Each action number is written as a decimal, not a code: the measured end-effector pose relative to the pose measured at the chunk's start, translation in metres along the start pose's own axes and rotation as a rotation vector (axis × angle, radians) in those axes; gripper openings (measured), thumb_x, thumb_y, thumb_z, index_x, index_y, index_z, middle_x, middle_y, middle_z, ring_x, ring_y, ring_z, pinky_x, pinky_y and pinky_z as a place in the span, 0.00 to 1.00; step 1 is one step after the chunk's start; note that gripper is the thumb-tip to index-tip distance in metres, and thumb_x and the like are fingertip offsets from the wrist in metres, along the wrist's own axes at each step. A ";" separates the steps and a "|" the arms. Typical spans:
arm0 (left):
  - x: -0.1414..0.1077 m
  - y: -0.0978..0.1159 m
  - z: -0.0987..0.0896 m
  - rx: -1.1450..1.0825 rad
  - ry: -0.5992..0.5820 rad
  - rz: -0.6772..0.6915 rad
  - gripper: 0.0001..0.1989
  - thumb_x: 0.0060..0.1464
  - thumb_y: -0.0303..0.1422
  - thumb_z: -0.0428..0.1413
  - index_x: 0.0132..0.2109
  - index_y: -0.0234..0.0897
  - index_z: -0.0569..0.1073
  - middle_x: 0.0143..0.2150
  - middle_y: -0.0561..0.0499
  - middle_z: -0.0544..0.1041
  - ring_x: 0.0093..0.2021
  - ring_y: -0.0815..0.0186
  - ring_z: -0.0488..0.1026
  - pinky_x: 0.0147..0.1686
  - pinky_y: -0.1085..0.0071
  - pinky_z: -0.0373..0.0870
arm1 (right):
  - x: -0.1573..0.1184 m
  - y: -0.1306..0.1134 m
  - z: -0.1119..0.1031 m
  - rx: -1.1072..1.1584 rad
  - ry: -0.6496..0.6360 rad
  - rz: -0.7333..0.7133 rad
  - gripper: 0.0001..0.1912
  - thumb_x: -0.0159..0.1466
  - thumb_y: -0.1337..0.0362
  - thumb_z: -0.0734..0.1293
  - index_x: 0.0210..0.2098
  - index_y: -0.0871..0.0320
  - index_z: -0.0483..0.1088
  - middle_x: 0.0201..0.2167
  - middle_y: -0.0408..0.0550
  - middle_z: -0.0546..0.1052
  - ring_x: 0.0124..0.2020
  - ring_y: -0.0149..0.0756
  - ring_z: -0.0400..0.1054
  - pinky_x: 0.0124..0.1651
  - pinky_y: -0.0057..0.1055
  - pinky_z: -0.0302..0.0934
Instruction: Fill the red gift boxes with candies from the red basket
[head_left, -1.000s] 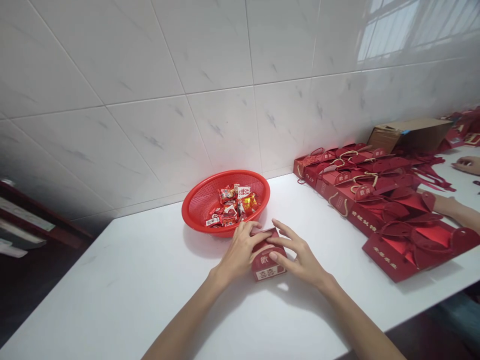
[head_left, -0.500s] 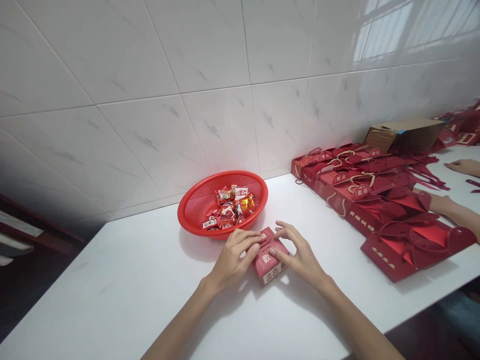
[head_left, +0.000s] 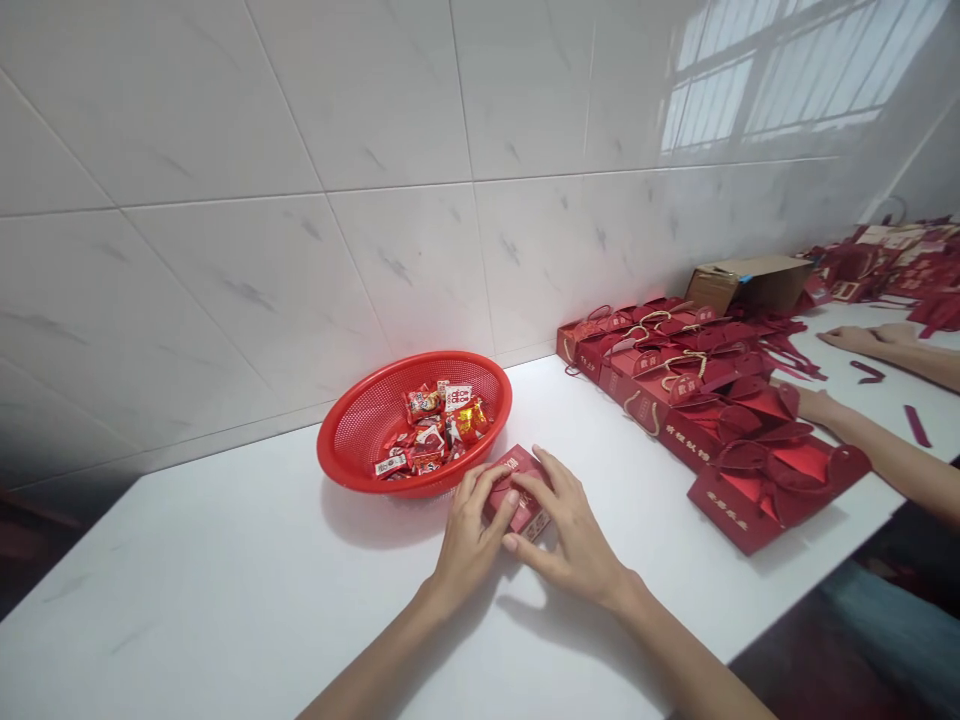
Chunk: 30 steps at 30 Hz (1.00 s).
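A small red gift box (head_left: 517, 458) with pale lettering lies on the white table, just in front of the red plastic basket. My left hand (head_left: 474, 520) grips its left side, with the thumb on the near part of the top. On the other side my right hand (head_left: 566, 520) curls round the box, its fingers over the top and right edge and its thumb by the near side. The hands cover much of the box. In the red basket (head_left: 345, 455) lie several wrapped candies (head_left: 431, 440) in red, white and gold.
Rows of red gift boxes with rope handles (head_left: 667, 410) stand to the right. Behind them is an open cardboard box (head_left: 757, 285). Other people's arms (head_left: 877, 440) rest on the table at the right, near loose red strips (head_left: 916, 425). A tiled wall (head_left: 405, 240) backs the table.
My right hand has shifted its grip, with its fingers now reaching over the box top and its thumb lower at the near side. The view has turned somewhat to the right.
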<state>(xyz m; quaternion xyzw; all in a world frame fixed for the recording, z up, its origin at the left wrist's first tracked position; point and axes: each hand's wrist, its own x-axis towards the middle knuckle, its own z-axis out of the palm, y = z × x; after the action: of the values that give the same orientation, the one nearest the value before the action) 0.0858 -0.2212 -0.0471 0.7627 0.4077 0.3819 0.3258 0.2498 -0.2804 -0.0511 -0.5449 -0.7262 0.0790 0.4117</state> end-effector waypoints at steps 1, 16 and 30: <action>0.003 0.001 0.003 -0.039 0.000 -0.001 0.19 0.66 0.45 0.50 0.57 0.43 0.74 0.58 0.44 0.72 0.62 0.55 0.68 0.64 0.52 0.63 | -0.001 0.000 0.001 -0.033 -0.012 0.008 0.32 0.64 0.47 0.68 0.63 0.55 0.65 0.71 0.64 0.56 0.72 0.58 0.51 0.67 0.58 0.56; -0.015 -0.024 0.030 -0.141 -0.066 0.113 0.27 0.69 0.48 0.42 0.69 0.47 0.63 0.75 0.46 0.53 0.75 0.51 0.49 0.70 0.47 0.52 | -0.010 -0.009 0.003 -0.190 0.104 0.197 0.26 0.62 0.60 0.69 0.59 0.54 0.70 0.66 0.62 0.63 0.67 0.59 0.57 0.62 0.57 0.62; -0.007 -0.029 0.024 -0.265 -0.057 -0.088 0.26 0.64 0.50 0.47 0.61 0.41 0.68 0.63 0.39 0.68 0.62 0.53 0.70 0.62 0.52 0.68 | -0.039 0.026 -0.054 -0.204 0.309 0.244 0.24 0.61 0.55 0.71 0.56 0.51 0.73 0.62 0.58 0.66 0.62 0.57 0.62 0.60 0.58 0.62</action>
<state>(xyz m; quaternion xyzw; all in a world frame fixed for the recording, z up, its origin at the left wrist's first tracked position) 0.0934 -0.2186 -0.0844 0.7050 0.3774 0.3961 0.4513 0.3085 -0.3211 -0.0508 -0.6730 -0.5874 -0.0302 0.4484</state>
